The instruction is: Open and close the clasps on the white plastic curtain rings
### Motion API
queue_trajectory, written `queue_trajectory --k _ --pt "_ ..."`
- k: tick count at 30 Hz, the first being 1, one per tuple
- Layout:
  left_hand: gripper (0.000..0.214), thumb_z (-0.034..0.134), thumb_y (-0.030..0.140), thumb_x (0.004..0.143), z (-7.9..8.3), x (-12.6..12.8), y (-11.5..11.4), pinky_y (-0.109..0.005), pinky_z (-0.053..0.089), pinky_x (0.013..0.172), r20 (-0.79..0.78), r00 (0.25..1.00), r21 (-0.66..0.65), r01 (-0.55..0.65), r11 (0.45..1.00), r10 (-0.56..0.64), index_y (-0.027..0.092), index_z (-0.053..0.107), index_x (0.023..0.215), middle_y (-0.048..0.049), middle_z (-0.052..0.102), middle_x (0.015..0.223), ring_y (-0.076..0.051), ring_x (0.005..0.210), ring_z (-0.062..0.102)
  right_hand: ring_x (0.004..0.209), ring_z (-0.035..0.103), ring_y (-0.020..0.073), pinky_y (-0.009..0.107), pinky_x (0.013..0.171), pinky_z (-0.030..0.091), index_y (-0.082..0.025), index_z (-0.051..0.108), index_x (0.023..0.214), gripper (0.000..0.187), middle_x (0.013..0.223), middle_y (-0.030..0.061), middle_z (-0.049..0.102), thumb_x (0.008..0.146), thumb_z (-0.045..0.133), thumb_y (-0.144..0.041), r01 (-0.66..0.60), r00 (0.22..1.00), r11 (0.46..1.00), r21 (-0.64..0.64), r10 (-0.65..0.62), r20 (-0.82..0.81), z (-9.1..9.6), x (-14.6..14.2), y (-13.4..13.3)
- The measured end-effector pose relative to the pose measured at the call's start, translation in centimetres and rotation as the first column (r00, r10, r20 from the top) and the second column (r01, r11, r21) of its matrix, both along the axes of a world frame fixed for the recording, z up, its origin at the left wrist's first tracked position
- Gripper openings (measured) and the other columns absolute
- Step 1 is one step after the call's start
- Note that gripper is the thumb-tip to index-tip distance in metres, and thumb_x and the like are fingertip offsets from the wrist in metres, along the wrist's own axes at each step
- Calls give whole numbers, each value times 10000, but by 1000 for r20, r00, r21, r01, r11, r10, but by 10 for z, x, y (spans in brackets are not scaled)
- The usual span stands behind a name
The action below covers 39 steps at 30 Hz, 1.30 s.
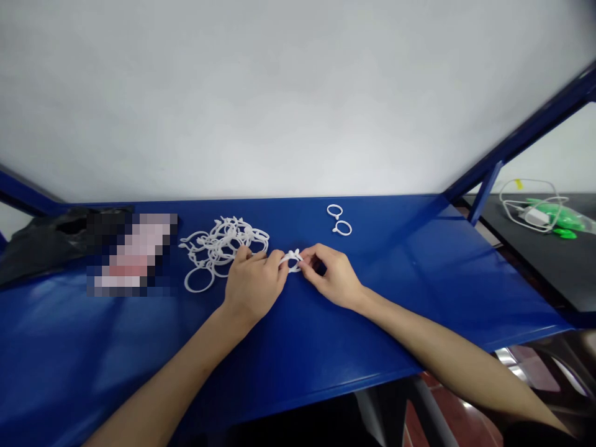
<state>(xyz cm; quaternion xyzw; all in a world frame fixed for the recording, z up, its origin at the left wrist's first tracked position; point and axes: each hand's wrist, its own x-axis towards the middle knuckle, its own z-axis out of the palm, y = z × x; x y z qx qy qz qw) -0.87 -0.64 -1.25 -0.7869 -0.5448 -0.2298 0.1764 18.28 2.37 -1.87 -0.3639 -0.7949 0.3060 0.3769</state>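
Observation:
Between my two hands, just above or on the blue tabletop, are white plastic rings (293,262) with small knobs, overlapping each other. My left hand (256,276) pinches them from the left, its fingers partly hiding them. Thumb and forefinger of my right hand (333,273) close on their right side. A tangled pile of similar white rings (223,242) lies directly behind and left of my left hand, which covers part of it. Farther back, to the right, two separate white rings (343,228) rest on the surface close together.
The blue metal table (395,323) meets a pale wall behind. On the left lie a black plastic bag (41,245) and a blurred-out pinkish item (139,248). A blue frame post (487,192) rises at right, beside a dark table with a white cable (507,211) and a green object (561,216).

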Motion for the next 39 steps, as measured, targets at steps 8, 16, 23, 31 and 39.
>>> queue_trajectory --k 8,16,23,31,39 --pt "255 523 252 947 0 9 -4 -415 434 758 -6 1000 -228 -24 973 24 178 675 757 -76 694 678 -279 789 655 710 628 132 270 687 525 -165 664 1056 145 850 26 665 982 568 -245 -45 974 996 75 27 225 -2 8 11" --pt "231 538 283 970 3 5 -2 -421 433 816 55 996 -333 -48 942 70 156 711 883 -56 688 658 -279 815 649 957 596 261 414 871 518 -170 665 1046 198 1033 123 678 971 483 -153 161 815 883 442 -371 446 14 51 51" --pt "340 511 321 1001 6 -4 2 -409 421 800 153 985 -337 -22 941 77 194 626 707 -27 674 667 -241 769 601 966 580 258 406 907 499 -161 660 1039 236 1132 129 655 875 518 -66 89 637 946 311 -294 713 17 81 64" --pt "198 588 342 977 -6 2 8 -408 441 845 291 953 -372 38 927 78 179 689 1026 -7 683 672 -242 820 643 857 625 202 350 808 523 -167 638 1101 159 1003 89 652 989 542 -224 -16 726 990 138 -84 683 21 62 48" --pt "215 542 332 1000 -9 11 9 -402 433 794 188 980 -290 -11 957 68 169 676 957 -32 685 717 -235 760 651 983 650 237 394 863 554 -232 685 1083 220 1189 85 594 897 713 -345 -11 733 992 127 -78 676 29 72 48"
